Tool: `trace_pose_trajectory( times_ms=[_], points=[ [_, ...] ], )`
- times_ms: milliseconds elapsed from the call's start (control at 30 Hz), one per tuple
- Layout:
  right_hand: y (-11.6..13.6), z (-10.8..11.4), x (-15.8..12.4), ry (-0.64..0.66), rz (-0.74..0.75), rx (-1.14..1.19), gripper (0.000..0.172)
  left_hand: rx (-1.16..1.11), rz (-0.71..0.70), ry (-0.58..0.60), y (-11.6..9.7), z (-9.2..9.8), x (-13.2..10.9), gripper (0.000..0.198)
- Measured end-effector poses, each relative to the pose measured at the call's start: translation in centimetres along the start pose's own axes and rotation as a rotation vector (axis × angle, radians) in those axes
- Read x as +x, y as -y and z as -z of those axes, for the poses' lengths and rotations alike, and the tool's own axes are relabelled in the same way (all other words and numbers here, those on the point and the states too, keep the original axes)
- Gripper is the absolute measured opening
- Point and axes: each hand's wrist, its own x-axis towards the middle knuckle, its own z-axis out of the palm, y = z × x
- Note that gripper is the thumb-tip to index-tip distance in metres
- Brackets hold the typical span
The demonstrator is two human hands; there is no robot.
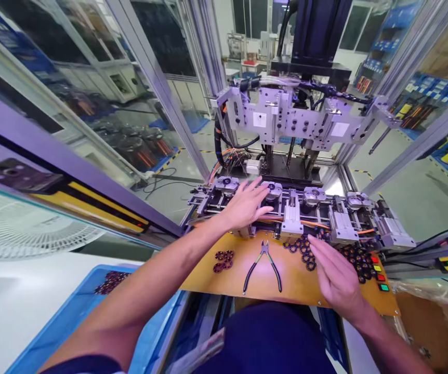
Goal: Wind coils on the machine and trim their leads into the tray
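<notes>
My left hand (pixel 246 205) reaches over the row of metal fixtures (pixel 292 221) with fingers spread and nothing visible in it. Its fingertips are near a round clamp seat (pixel 273 190); whether they touch it I cannot tell. My right hand (pixel 337 272) is above the orange-brown work board (pixel 224 283), its fingers stretched out and side by side, palm turned inward. Dark ring-shaped parts (pixel 305 254) lie next to its fingertips, and more are partly hidden behind it. Between the hands rest diagonal cutters (pixel 264 250) with dark handles apart. Several reddish-brown rings (pixel 224 261) lie left of them.
Colored push buttons (pixel 380 278) line the board's right end. Behind the fixtures stands a metal plate assembly (pixel 298 119) with cables and hoses. Aluminum frame posts rise on both sides. At lower left, a blue tray (pixel 87 306) holds a pile of small dark parts (pixel 110 281).
</notes>
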Motion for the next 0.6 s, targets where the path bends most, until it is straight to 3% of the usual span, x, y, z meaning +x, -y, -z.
trace_pose_trajectory(
  times_ms=[100,233,333,467,533,600],
  points=[
    [0.4,0.8,-4.5,0.005,-0.147,-0.055,0.062,0.031,-0.011,0.058,-0.1,-1.1,2.9,0.057],
    [0.8,1.1,-11.4,0.023,-0.34,-0.159,0.047,0.052,-0.011,0.104,-0.3,-2.1,3.4,0.058],
    [0.7,-0.4,-14.7,0.038,-0.381,-0.226,0.037,0.055,-0.024,0.127,-0.5,-2.0,3.9,0.061],
    [-0.6,-3.6,-15.0,0.085,-0.404,-0.263,0.027,0.058,-0.002,0.141,-1.1,-1.4,4.0,0.065],
    [-1.4,-5.0,-14.1,0.117,-0.411,-0.258,0.024,-0.008,0.05,0.051,-2.0,-0.9,2.3,0.068],
    [-2.1,-5.9,-13.2,0.142,-0.416,-0.243,0.022,-0.153,0.082,-0.107,-3.6,-0.5,-0.9,0.07]
  ],
)
